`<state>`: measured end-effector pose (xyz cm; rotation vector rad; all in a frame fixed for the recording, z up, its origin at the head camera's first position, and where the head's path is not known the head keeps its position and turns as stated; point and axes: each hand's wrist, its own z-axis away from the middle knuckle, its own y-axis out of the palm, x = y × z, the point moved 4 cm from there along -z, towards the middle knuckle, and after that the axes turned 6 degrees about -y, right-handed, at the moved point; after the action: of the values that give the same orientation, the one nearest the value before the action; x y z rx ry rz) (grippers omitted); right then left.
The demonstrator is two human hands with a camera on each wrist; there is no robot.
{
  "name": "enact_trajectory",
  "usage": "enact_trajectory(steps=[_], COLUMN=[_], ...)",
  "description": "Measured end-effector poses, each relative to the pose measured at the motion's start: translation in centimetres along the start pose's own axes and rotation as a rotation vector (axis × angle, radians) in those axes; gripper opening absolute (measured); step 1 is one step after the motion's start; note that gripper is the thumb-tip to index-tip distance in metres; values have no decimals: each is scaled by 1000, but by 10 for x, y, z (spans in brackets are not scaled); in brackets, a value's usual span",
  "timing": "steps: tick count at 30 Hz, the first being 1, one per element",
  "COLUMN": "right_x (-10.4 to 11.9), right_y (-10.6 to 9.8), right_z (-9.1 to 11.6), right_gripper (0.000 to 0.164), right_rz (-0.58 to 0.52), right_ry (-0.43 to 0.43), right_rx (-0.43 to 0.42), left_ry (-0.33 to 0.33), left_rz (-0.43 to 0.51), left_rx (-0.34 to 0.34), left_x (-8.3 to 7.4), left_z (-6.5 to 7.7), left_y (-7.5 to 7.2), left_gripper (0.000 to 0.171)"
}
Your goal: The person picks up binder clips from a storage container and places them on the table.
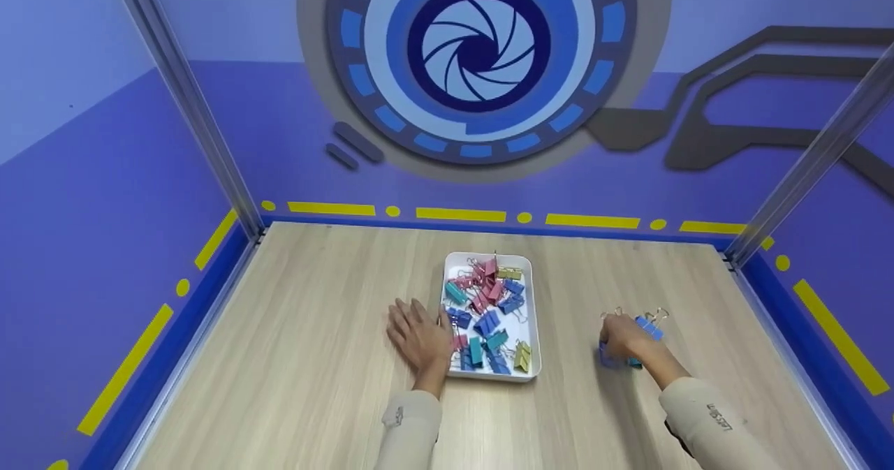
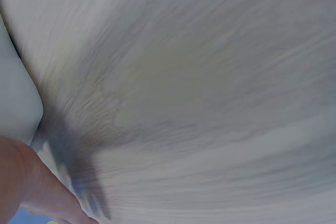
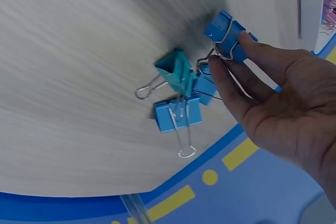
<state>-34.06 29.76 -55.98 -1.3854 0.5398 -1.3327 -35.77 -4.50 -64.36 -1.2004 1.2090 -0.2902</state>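
My left hand (image 1: 422, 337) lies with straight, spread fingers on the table, its thumb side against the left edge of a white tray (image 1: 536, 358). Colourful binder clips fill much of that tray: pink, blue, teal and yellow. Only part of the hand (image 2: 37, 182) shows in the left wrist view. To the right of the tray, my right hand (image 1: 625, 337) pinches a blue binder clip (image 3: 228, 31) between thumb and fingers. Just beside it on the table are a teal binder clip (image 3: 174, 67), a blue binder clip (image 3: 178, 115) and another blue one (image 3: 206, 83), partly covered.
The wooden table (image 1: 314, 330) is bounded by printed blue-purple panels (image 1: 237, 128) at the back and sides. Metal posts (image 1: 185, 100) stand at the two back corners. Bare wood lies between the tray and the loose clips.
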Motion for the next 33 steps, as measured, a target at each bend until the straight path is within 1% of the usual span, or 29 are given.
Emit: enact_trajectory(steps=[1,3,7,10,16,19,21,22,26,30,31,33], right_x=[-2,-5,-8,-10,-16,-18,-19,-20,-22,-24,-24,-22], right_y=[1,3,5,8,13,13,12,12,11,10,10,7], right_z=[0,0,-1,-2,-5,-6,-7,-7,-8,-8,-9,-10], right_gripper=[44,48,49,49,45,46,42,37,12,14,12,10], right_rz=[-11,-14,5,2,-26,-25,-16,-5,6,6,11,52], right_ry=[-9,-31,-63,-65,-21,4,27,36,85,108,113,115], right_rx=[-22,-67,-140,-166,-188,-185,-177,-175,-168,-168,-168,-176], left_ry=[-2,-1,8,14,12,12,13,14,16,12,12,12], left_rz=[-1,-4,-11,-15,-15,-12,-10,-11,-18,-50,-59,-76], left_rx=[1,-3,-4,-5,-6,-9,-16,-18,-28,-24,-22,-20], left_x=[0,1,3,5,5,4,3,3,1,1,0,0], left_z=[0,-1,-4,-5,-3,-2,-2,-2,-1,-1,-1,-1], left_y=[0,1,3,4,2,2,1,1,1,2,2,2], left_gripper=[71,71,71,71,71,71,71,71,71,71,72,72])
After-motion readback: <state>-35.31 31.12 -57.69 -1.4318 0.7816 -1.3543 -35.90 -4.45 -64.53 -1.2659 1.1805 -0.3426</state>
